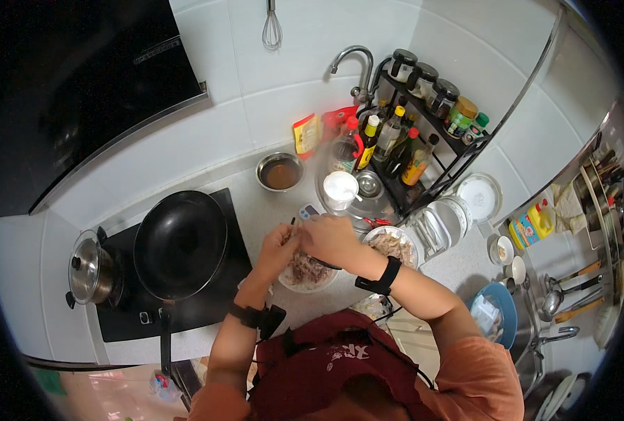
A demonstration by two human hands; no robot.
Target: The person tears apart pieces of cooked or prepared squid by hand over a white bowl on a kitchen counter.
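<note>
My left hand (279,249) and my right hand (329,238) meet over a white bowl (309,289) that holds shredded brownish meat (308,271). Their fingertips pinch together on a small pale piece, mostly hidden by the fingers. A thin black tip (293,221) shows above the left fingers; what it belongs to is not clear. Beneath my right hand a dark narrow object (323,262) crosses the bowl's rim. Just beyond the hands lies a small white device with a display (308,211). To the right, a second patterned bowl (416,247) contains pale shreds, partly behind my right wrist.
Left stand a black wok (181,244) on the cooktop (237,231) and a lidded steel pot (87,266). A steel bowl of brown liquid (280,172), a white tub (340,188), bottles (367,142) and a black rack (433,118) line the back. Stacked dishes (443,221) stand right.
</note>
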